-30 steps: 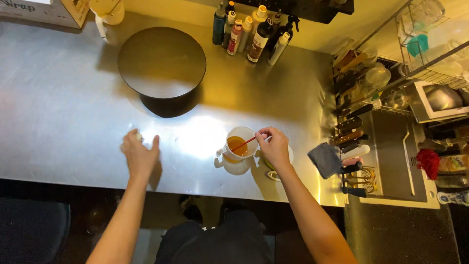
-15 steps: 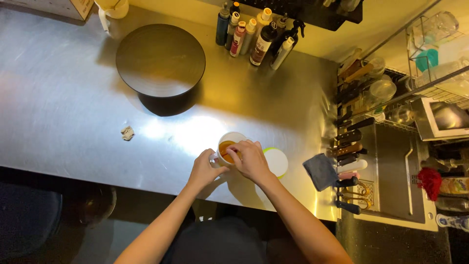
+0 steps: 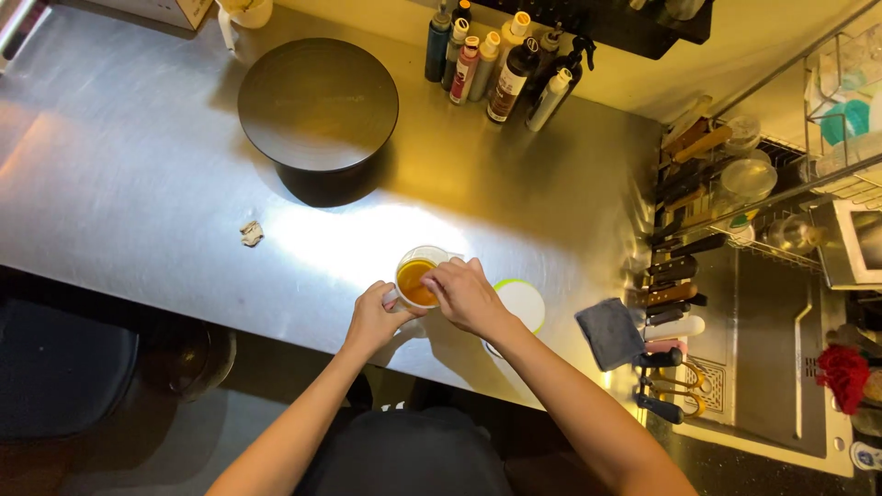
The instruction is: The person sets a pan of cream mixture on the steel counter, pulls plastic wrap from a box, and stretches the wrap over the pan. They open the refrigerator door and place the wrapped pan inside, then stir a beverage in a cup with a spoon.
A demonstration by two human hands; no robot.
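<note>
A white measuring cup (image 3: 415,276) filled with orange-brown liquid stands on the steel counter (image 3: 110,184) near its front edge. My left hand (image 3: 372,317) grips the cup's handle side from the left. My right hand (image 3: 467,296) reaches over the cup's right rim, fingers pinched together; what they hold is hidden. A white round lid with a green rim (image 3: 522,303) lies just right of my right hand, partly covered by it.
A big dark round block (image 3: 318,115) stands at the back. Several sauce bottles (image 3: 501,64) line the wall. A crumpled scrap (image 3: 251,233) lies to the left. A grey cloth (image 3: 610,332) and a rack of knives (image 3: 675,276) sit to the right.
My left hand left the counter near the scrap and came right to the cup's handle. My right hand stays over the cup; the stirring stick seen earlier no longer shows.
</note>
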